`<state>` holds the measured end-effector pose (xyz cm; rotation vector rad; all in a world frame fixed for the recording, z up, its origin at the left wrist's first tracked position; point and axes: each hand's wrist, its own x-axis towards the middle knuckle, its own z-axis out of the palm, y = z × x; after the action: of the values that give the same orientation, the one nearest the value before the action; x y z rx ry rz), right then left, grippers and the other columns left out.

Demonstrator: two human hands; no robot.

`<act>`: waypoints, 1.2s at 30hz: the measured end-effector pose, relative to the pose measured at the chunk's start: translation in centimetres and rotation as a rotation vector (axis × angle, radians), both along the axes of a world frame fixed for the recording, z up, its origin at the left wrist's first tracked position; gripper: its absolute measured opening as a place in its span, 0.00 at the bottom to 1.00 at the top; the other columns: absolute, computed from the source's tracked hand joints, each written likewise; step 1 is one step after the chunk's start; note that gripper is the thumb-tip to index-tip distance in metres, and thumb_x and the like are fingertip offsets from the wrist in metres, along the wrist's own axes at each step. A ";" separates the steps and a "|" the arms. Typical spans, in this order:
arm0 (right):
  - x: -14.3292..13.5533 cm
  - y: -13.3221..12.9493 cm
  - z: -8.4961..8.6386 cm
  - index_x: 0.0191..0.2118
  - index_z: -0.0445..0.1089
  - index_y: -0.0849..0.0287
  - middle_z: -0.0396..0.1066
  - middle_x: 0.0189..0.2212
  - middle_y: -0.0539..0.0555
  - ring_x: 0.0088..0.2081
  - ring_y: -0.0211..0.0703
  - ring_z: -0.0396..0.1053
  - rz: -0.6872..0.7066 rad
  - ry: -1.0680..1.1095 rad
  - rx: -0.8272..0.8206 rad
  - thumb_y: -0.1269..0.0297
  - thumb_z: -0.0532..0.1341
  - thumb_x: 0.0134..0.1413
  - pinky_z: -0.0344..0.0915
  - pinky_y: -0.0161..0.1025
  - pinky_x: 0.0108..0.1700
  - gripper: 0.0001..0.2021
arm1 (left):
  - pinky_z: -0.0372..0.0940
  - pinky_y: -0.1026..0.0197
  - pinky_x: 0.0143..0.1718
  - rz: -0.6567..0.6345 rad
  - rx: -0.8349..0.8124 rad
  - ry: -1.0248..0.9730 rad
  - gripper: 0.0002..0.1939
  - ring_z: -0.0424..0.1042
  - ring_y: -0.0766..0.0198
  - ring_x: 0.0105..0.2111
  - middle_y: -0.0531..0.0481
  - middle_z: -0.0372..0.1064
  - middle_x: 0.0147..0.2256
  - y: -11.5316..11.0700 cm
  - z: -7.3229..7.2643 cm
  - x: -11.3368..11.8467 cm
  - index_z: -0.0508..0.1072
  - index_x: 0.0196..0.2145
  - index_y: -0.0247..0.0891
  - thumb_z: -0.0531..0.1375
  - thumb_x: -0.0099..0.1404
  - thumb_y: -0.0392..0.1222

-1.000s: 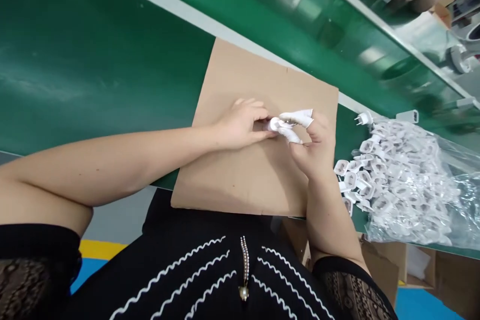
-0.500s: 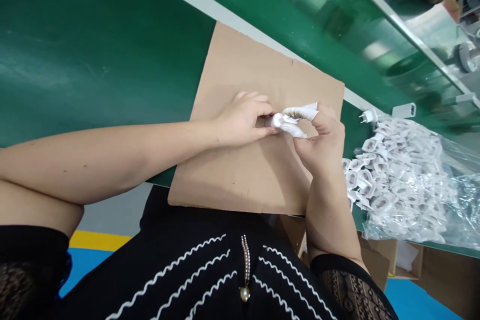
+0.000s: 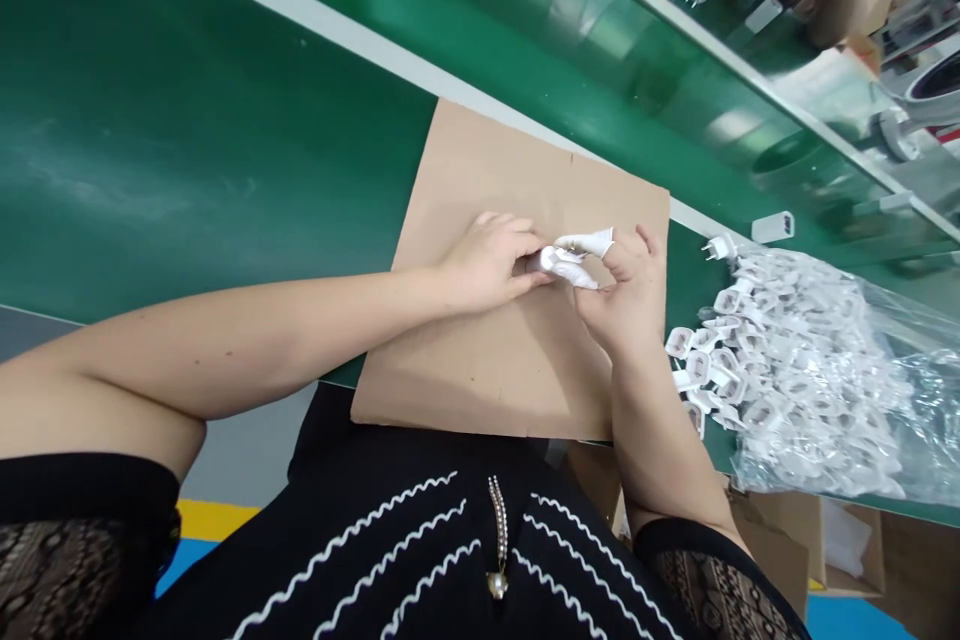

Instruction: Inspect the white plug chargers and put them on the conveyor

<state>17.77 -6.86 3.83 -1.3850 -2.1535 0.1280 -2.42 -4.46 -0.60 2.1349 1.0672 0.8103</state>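
Brown cardboard (image 3: 480,360) lies under both my hands. My left hand (image 3: 491,263) pinches a small white piece (image 3: 549,260) above it; my right hand (image 3: 626,295), thumb and forefinger in white covers (image 3: 596,242), grips its other side. Farther right, white plug parts (image 3: 810,350) heap in clear plastic (image 3: 926,400).

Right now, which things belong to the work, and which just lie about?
In use:
- white part between left hand and right hand
- cardboard sheet beneath
- probably the white plug pieces

Seemingly lying about:
- lone white block
- open carton
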 end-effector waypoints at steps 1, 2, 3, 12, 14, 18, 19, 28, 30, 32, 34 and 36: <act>-0.2 -0.1 -0.3 0.43 0.78 0.48 0.77 0.37 0.50 0.43 0.49 0.75 -0.006 0.041 -0.005 0.68 0.64 0.56 0.53 0.63 0.68 0.11 | 0.60 0.49 0.52 0.005 0.000 0.005 0.11 0.72 0.53 0.45 0.47 0.75 0.40 0.0 0.0 0.0 0.77 0.39 0.40 0.64 0.69 0.50; -0.4 -0.1 -0.6 0.45 0.77 0.49 0.77 0.37 0.50 0.44 0.49 0.75 -0.013 0.103 -0.024 0.67 0.64 0.56 0.53 0.63 0.68 0.12 | 0.61 0.48 0.52 0.008 -0.004 0.006 0.11 0.72 0.53 0.44 0.48 0.75 0.39 0.0 0.1 0.0 0.77 0.40 0.39 0.64 0.69 0.49; -0.7 -0.1 -0.9 0.48 0.77 0.49 0.78 0.38 0.51 0.45 0.49 0.76 -0.030 0.189 -0.058 0.66 0.65 0.56 0.55 0.63 0.68 0.14 | 0.61 0.48 0.52 0.009 -0.008 -0.003 0.10 0.73 0.53 0.44 0.48 0.75 0.38 -0.1 0.1 0.0 0.76 0.41 0.39 0.64 0.69 0.48; -1.7 -0.4 -1.8 0.59 0.72 0.46 0.73 0.57 0.55 0.55 0.49 0.75 0.016 0.747 -0.306 0.59 0.70 0.58 0.73 0.49 0.59 0.23 | 0.69 0.51 0.54 0.074 0.323 -0.311 0.16 0.73 0.56 0.54 0.43 0.72 0.54 -0.6 0.3 -0.8 0.68 0.57 0.42 0.57 0.73 0.39; -1.6 -1.0 -1.2 0.57 0.74 0.44 0.74 0.56 0.54 0.56 0.50 0.74 0.047 0.684 -0.218 0.61 0.69 0.60 0.73 0.50 0.60 0.20 | 0.69 0.52 0.54 0.070 0.460 -0.320 0.18 0.73 0.56 0.54 0.42 0.72 0.55 -0.7 0.2 -0.9 0.66 0.59 0.44 0.57 0.73 0.39; -1.5 -1.7 -0.4 0.59 0.74 0.44 0.74 0.58 0.54 0.59 0.53 0.72 0.120 0.611 -0.116 0.63 0.67 0.63 0.73 0.54 0.60 0.20 | 0.66 0.50 0.54 0.095 0.564 -0.277 0.21 0.75 0.56 0.52 0.45 0.74 0.54 -0.8 0.1 -1.1 0.65 0.60 0.48 0.57 0.72 0.38; -1.4 -1.8 -0.3 0.59 0.73 0.44 0.74 0.58 0.55 0.60 0.53 0.72 0.126 0.591 -0.099 0.63 0.66 0.63 0.73 0.55 0.60 0.19 | 0.65 0.49 0.54 0.115 0.557 -0.251 0.20 0.75 0.56 0.51 0.46 0.74 0.54 -0.8 0.1 -1.1 0.66 0.59 0.48 0.57 0.71 0.39; -1.7 -1.4 -0.6 0.39 0.75 0.51 0.77 0.38 0.51 0.40 0.47 0.75 0.001 0.769 -0.241 0.59 0.74 0.50 0.74 0.48 0.47 0.12 | 0.74 0.56 0.48 0.001 0.401 -0.481 0.23 0.76 0.59 0.48 0.42 0.74 0.52 -1.3 0.3 -0.5 0.61 0.64 0.46 0.60 0.75 0.46; -1.8 -1.2 -0.9 0.34 0.73 0.52 0.75 0.31 0.48 0.34 0.43 0.72 -0.031 0.827 -0.283 0.60 0.74 0.47 0.72 0.45 0.42 0.11 | 0.75 0.60 0.45 -0.020 0.375 -0.533 0.23 0.77 0.61 0.46 0.42 0.74 0.51 -1.3 0.3 -0.3 0.62 0.64 0.44 0.60 0.75 0.45; -1.8 -1.0 -1.1 0.32 0.72 0.52 0.73 0.30 0.47 0.31 0.40 0.70 -0.040 0.853 -0.284 0.61 0.74 0.45 0.71 0.43 0.39 0.11 | 0.76 0.61 0.45 -0.029 0.373 -0.552 0.21 0.77 0.61 0.45 0.42 0.74 0.50 -1.3 0.3 -0.3 0.64 0.62 0.42 0.61 0.74 0.43; -1.9 -0.9 -1.1 0.33 0.73 0.52 0.73 0.30 0.46 0.31 0.40 0.70 -0.031 0.863 -0.274 0.61 0.74 0.45 0.70 0.41 0.38 0.11 | 0.76 0.61 0.45 -0.046 0.365 -0.572 0.22 0.78 0.61 0.45 0.42 0.74 0.50 -1.2 0.3 -0.3 0.65 0.62 0.41 0.62 0.74 0.42; -2.0 -0.9 -1.0 0.33 0.72 0.52 0.73 0.31 0.46 0.32 0.40 0.70 -0.020 0.864 -0.273 0.61 0.74 0.45 0.70 0.41 0.38 0.12 | 0.76 0.61 0.46 -0.069 0.344 -0.593 0.23 0.78 0.61 0.45 0.41 0.74 0.51 -1.2 0.2 -0.3 0.65 0.63 0.41 0.63 0.73 0.41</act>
<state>15.81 -7.77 2.86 -1.1745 -1.4208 0.8684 -2.70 -5.64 -0.41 1.9726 0.5673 1.5566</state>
